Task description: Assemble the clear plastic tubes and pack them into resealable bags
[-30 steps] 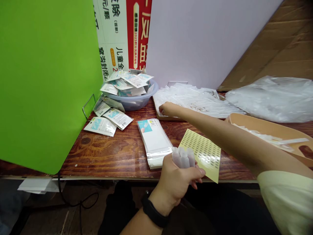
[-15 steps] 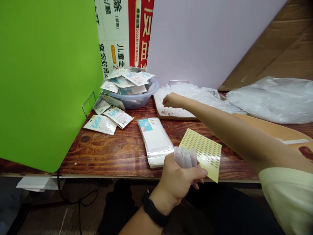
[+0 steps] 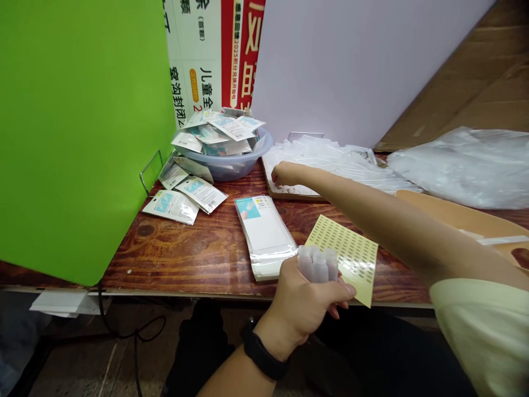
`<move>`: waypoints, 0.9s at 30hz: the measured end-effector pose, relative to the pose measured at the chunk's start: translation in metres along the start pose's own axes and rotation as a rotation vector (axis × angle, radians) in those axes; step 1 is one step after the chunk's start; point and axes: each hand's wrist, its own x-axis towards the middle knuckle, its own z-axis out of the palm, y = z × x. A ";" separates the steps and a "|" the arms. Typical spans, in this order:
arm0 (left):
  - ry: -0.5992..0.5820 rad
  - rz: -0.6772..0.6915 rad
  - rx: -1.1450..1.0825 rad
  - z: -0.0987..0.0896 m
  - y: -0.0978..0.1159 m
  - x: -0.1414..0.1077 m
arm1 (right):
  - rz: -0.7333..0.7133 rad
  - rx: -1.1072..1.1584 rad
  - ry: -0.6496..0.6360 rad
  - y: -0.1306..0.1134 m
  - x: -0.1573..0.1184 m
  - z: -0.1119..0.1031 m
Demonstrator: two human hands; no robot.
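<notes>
In my left hand [image 3: 300,303] is a bunch of several small translucent plastic vials [image 3: 317,266], upright, with the fingers wrapped round them. A yellow sheet of small oval stickers [image 3: 357,251] lies beside and partly behind this hand. Just left of the vials is a stack of clear bags with printed cards [image 3: 268,229]. My right hand [image 3: 286,173] reaches over the left end of a shallow tray [image 3: 291,196] of small white pieces and clear plastic parts. Its fingers are curled together and point down; whatever they hold is hidden.
A blue-grey bowl [image 3: 231,167] heaped with packed cards stands at the back, with loose packs [image 3: 171,206] in front. A clear plastic bag [image 3: 467,165] and an orange tray [image 3: 446,207] lie at right. Green [image 3: 86,138] and white [image 3: 330,71] panels border the table.
My right hand has shifted slightly within the left end of the tray, its fingers lower over the white pieces. The left hand keeps its hold on the vials. The view has moved slightly.
</notes>
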 end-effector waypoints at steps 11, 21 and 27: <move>0.017 0.021 0.020 -0.003 0.003 0.000 | 0.026 0.072 0.024 -0.004 -0.015 0.009; 0.073 0.188 0.184 -0.014 0.014 -0.002 | -0.042 0.446 0.250 -0.011 -0.097 0.002; 0.355 0.502 0.372 -0.031 0.028 -0.007 | -0.159 1.042 0.575 -0.047 -0.172 0.031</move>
